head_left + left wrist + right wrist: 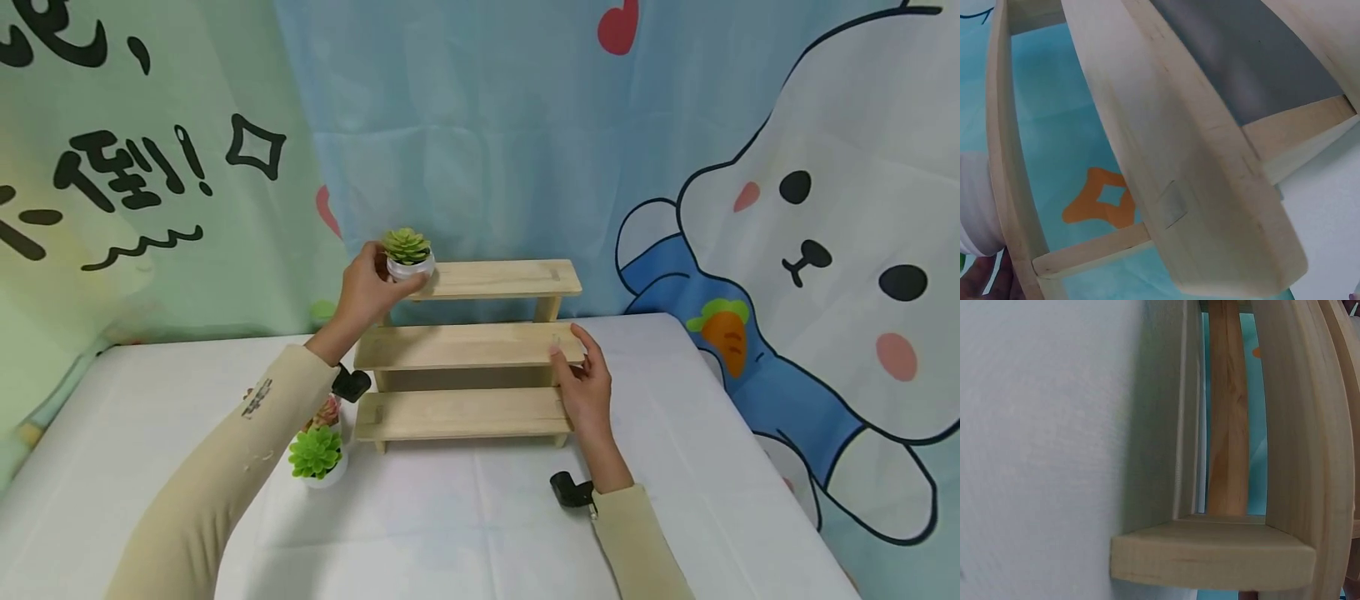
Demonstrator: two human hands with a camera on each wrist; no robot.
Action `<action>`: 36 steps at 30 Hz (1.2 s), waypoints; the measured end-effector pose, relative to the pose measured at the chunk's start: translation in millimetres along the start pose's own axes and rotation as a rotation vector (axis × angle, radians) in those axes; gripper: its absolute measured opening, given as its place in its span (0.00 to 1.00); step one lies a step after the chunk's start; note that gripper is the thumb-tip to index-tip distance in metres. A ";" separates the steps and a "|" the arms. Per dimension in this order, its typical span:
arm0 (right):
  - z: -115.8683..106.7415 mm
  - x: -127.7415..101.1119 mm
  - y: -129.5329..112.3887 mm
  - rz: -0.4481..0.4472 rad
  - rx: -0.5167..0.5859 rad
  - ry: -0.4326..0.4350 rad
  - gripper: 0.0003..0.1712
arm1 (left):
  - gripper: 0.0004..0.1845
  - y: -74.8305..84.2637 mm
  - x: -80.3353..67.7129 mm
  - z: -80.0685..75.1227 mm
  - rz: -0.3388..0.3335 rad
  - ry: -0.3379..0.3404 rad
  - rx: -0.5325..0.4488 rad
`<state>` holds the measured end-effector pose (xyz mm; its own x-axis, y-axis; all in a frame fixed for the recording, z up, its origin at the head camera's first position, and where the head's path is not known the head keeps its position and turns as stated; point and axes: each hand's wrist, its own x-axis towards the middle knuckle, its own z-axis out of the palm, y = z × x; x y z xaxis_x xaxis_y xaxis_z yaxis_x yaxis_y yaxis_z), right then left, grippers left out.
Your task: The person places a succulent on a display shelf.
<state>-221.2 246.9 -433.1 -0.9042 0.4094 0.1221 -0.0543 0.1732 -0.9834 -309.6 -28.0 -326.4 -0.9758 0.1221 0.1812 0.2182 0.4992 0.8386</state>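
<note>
My left hand (pixel 369 293) pinches a small succulent (pixel 406 250) in a white pot at the left end of the top board of a three-tier wooden shelf (pixel 465 346). In the left wrist view the white pot (pixel 975 203) shows beside the top board's edge, with fingertips under it. My right hand (pixel 588 387) grips the right end of the middle board, thumb on its top and fingers round the far side. The right wrist view looks along the shelf's underside, where a wooden crosspiece (pixel 1213 556) shows and the hand is mostly hidden.
A bright green succulent (pixel 316 454) in a white pot stands left of the shelf on the white-covered table (pixel 465 533). Behind it, a reddish succulent (pixel 328 412) is partly hidden by the left forearm. A printed curtain (pixel 480 150) hangs directly behind the table.
</note>
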 end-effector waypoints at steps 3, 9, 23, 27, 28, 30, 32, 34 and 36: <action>3.9 -0.8 -0.2 -0.017 0.015 -0.004 0.29 | 0.36 2.2 -0.5 -5.5 -0.007 -0.013 0.022; 10.8 -4.2 2.8 0.003 0.034 0.016 0.28 | 0.45 8.2 -0.8 -13.3 -0.018 -0.063 0.016; 10.9 -2.6 3.2 0.026 0.021 0.015 0.29 | 0.49 8.5 -8.8 -22.4 -0.105 -0.047 -0.034; 4.6 1.1 0.9 0.018 -0.008 0.021 0.29 | 0.46 5.3 -15.3 -23.0 -0.066 -0.022 -0.094; 3.6 1.7 0.5 0.017 -0.015 0.021 0.29 | 0.45 4.4 -18.1 -24.0 -0.048 -0.010 -0.106; 2.7 2.7 -0.4 0.015 -0.024 0.017 0.29 | 0.44 1.6 -24.2 -27.4 -0.010 0.015 -0.118; 2.9 3.2 -0.9 0.014 -0.033 0.011 0.30 | 0.43 -1.5 -31.1 -32.2 0.019 0.039 -0.122; 3.7 2.7 -1.0 0.016 -0.030 0.007 0.30 | 0.42 -5.4 -38.4 -37.7 0.037 0.057 -0.124; 4.6 1.5 -0.7 0.019 -0.030 0.005 0.30 | 0.41 -10.2 -45.7 -43.0 0.047 0.076 -0.126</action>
<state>-224.5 243.2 -432.9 -0.9027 0.4175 0.1037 -0.0241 0.1916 -0.9812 -267.7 -75.6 -321.1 -0.9636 0.0757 0.2563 0.2654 0.3826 0.8850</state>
